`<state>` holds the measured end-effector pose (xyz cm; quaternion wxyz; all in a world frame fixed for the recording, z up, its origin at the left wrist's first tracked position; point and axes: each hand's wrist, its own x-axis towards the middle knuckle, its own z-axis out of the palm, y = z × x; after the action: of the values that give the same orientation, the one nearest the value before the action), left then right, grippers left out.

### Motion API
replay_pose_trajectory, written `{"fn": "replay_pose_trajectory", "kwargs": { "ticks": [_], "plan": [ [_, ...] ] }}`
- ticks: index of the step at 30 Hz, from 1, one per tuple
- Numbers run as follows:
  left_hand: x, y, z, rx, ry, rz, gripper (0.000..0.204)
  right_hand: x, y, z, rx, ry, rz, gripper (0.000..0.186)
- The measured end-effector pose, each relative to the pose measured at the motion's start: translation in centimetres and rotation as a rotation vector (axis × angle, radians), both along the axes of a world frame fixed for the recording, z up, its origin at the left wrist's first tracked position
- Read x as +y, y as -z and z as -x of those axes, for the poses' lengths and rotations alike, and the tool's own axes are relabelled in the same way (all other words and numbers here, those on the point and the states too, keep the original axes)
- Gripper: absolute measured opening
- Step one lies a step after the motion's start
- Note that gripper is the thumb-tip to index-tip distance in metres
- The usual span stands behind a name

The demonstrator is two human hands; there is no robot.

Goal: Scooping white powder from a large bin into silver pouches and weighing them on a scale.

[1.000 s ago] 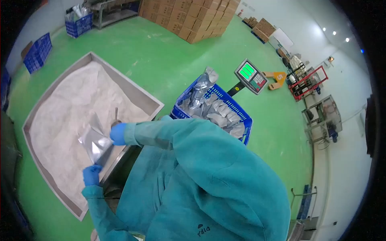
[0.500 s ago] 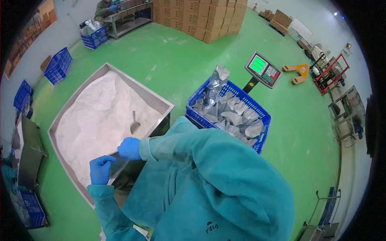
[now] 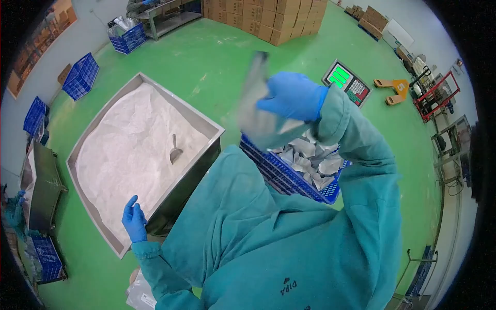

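Note:
My right hand [image 3: 294, 97], in a blue glove, is closed on a silver pouch [image 3: 252, 106], smeared by motion. It hangs over the blue crate [image 3: 268, 170], where several silver pouches [image 3: 305, 150] lie heaped with their tops gaping. My left hand [image 3: 134, 221], gloved too, holds nothing, its fingers apart. It is at the near edge of a steel bin [image 3: 181, 103] full of white powder [image 3: 119, 139]. A metal scoop [image 3: 176, 154] rests on the powder near the bin's right side, touched by neither hand.
Behind the crate stands a scale display [image 3: 347, 82] with green digits. A yellow pallet jack [image 3: 395, 90] is to its right. Stacked cartons [image 3: 268, 20] and a steel table [image 3: 168, 23] are at the back. Blue crates [image 3: 81, 76] line the left. Clear bags [image 3: 140, 293] lie by my left forearm.
My right hand has swung from the bin's edge, beside my left hand, up and right over the crate with the silver pouch. My left hand has opened. The scoop lies where it was.

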<state>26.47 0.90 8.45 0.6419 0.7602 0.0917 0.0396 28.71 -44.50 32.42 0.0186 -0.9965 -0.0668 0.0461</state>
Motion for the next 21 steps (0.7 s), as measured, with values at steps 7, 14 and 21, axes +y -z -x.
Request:
{"fn": "replay_pose_trajectory", "kwargs": {
  "ticks": [7,14,21],
  "plan": [
    [2.3,2.1,-1.1,0.115,0.028,-0.12,0.026,-19.4,9.1,-3.3,-0.007,0.429,0.048,0.047],
    [3.0,3.2,-1.4,0.204,-0.025,-0.215,0.027,-37.1,21.8,-13.0,0.026,0.706,-0.037,0.038],
    [-0.5,0.5,-3.0,0.232,0.035,-0.257,0.026,-34.3,36.2,-17.3,0.124,0.795,-0.149,0.034]
  ]
}}
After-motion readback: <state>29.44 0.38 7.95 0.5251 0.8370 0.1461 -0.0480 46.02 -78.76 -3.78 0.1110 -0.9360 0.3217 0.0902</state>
